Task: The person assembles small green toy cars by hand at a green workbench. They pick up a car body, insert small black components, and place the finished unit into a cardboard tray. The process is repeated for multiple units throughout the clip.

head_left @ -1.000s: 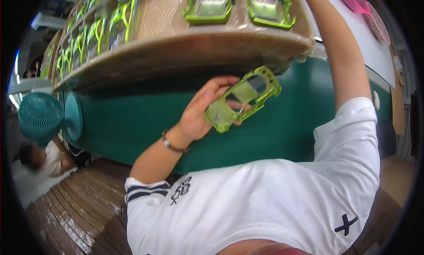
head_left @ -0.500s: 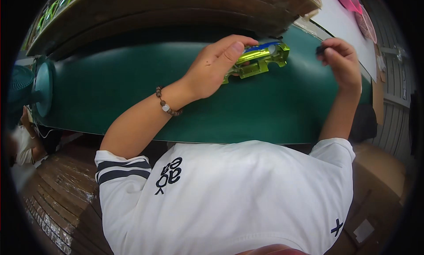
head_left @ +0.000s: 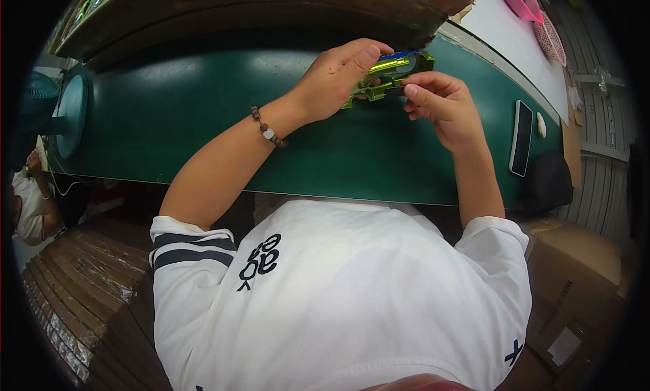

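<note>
My white shirt [head_left: 352,289] is closest, dark stripes round its left sleeve. Past it, both forearms reach over the green counter [head_left: 305,167], a beaded bracelet [head_left: 269,132] with one pale bead on my left wrist. My left hand [head_left: 338,79] holds the shell [head_left: 391,64], a glossy yellow-green piece with openings in it and a blue strip [head_left: 405,54] along its upper edge. It is tilted and held above the counter, ahead of me and a little right of my middle. My left fingers are closed round its left end, thumb on top. My right hand [head_left: 443,110] comes to its lower right side, thumb and fingertips drawn narrow right at the edge; I cannot tell whether they grip anything small there.

To my right, a dark-screened phone [head_left: 521,139] lies on the counter, with a small white thing [head_left: 541,125] just beside it and a black bundle [head_left: 547,181] nearer me. A cardboard box [head_left: 575,255] sits below. To my left stands a teal fan [head_left: 71,117], and beyond the counter's edge there another person [head_left: 30,208] has a hand raised. Across the far side runs a brown tray [head_left: 271,12]. Two pink baskets [head_left: 520,2] stand farther off at the right, near a grey wall [head_left: 602,134].
</note>
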The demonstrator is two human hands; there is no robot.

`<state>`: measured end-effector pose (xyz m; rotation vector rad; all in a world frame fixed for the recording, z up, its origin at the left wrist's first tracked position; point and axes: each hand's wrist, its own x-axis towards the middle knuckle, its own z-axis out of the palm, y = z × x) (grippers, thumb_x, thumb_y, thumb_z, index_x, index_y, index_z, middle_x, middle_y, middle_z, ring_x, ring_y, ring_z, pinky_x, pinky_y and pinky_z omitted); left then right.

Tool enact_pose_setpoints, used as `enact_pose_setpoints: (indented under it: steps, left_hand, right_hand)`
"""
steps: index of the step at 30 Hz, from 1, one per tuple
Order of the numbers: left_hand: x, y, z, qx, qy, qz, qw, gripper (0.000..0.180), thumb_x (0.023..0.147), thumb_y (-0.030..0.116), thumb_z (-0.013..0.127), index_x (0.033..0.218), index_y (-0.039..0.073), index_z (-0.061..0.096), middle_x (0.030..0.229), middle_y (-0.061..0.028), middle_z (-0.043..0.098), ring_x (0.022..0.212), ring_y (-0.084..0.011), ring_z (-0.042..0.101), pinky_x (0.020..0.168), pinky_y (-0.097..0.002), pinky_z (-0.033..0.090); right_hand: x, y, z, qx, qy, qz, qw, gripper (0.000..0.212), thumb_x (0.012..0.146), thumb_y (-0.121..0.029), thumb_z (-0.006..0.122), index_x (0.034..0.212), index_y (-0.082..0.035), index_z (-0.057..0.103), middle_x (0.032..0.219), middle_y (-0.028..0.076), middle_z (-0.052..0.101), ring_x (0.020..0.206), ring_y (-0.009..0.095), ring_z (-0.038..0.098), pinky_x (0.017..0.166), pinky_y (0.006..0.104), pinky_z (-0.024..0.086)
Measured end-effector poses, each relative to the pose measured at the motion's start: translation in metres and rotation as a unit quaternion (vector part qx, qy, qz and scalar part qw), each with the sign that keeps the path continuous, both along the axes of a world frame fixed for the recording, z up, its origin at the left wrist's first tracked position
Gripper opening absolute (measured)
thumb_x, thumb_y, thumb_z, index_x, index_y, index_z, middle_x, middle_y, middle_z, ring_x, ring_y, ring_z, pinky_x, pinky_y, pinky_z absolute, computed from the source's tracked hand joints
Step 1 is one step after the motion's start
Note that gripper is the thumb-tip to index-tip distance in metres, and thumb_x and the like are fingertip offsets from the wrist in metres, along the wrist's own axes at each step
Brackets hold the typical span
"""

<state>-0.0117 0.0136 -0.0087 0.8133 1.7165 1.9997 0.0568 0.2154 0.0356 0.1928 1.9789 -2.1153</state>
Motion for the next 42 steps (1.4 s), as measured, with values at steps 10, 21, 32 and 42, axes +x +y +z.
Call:
enact_pose_setpoints:
  steps: [10, 21, 32, 42]
  left_hand:
    - [0.001, 0.003, 0.009, 0.002, -0.079, -0.038, 0.996, 0.042, 0.100, 0.035, 0.040, 0.123, 0.002, 0.051, 0.110, -0.0070, 0.059, 0.095, -0.0126, 0.057, 0.083, -0.0268, 0.047]
    - [0.001, -0.009, 0.016, -0.006, -0.132, -0.074, 0.989, 0.048, 0.100, 0.031, 0.042, 0.135, 0.000, 0.038, 0.121, -0.0113, 0.055, 0.110, -0.0161, 0.054, 0.094, -0.0301, 0.043]
    - [-0.008, -0.008, 0.016, -0.052, -0.142, -0.087, 0.985, 0.063, 0.095, 0.045, 0.046, 0.136, -0.002, 0.034, 0.125, -0.0158, 0.052, 0.112, -0.0235, 0.057, 0.093, -0.0343, 0.046]
    - [-0.006, -0.007, 0.017, -0.037, -0.152, -0.086, 0.984, 0.057, 0.097, 0.039, 0.044, 0.136, -0.002, 0.034, 0.127, -0.0153, 0.049, 0.112, -0.0232, 0.056, 0.092, -0.0339, 0.047]
  right_hand:
    - [-0.128, 0.185, -0.003, 0.146, 0.096, -0.210, 0.962, 0.023, 0.085, -0.008, 0.066, 0.102, 0.007, 0.062, 0.091, 0.009, 0.064, 0.079, 0.014, 0.062, 0.068, 0.0254, 0.054]
    - [-0.360, 0.177, -0.044, 0.233, 0.038, -0.247, 0.940, 0.013, 0.072, -0.008, 0.075, 0.073, 0.003, 0.066, 0.065, 0.010, 0.064, 0.056, 0.016, 0.062, 0.044, 0.0257, 0.049]
    - [-0.369, 0.235, -0.043, 0.633, 0.126, -0.346, 0.682, 0.026, 0.078, -0.025, 0.064, 0.103, -0.018, 0.070, 0.096, 0.012, 0.069, 0.091, 0.029, 0.065, 0.079, 0.0407, 0.051]
    - [-0.343, 0.248, -0.042, 0.582, 0.222, -0.339, 0.705, 0.026, 0.081, -0.011, 0.061, 0.107, -0.007, 0.066, 0.099, 0.018, 0.067, 0.092, 0.033, 0.065, 0.080, 0.0409, 0.050]
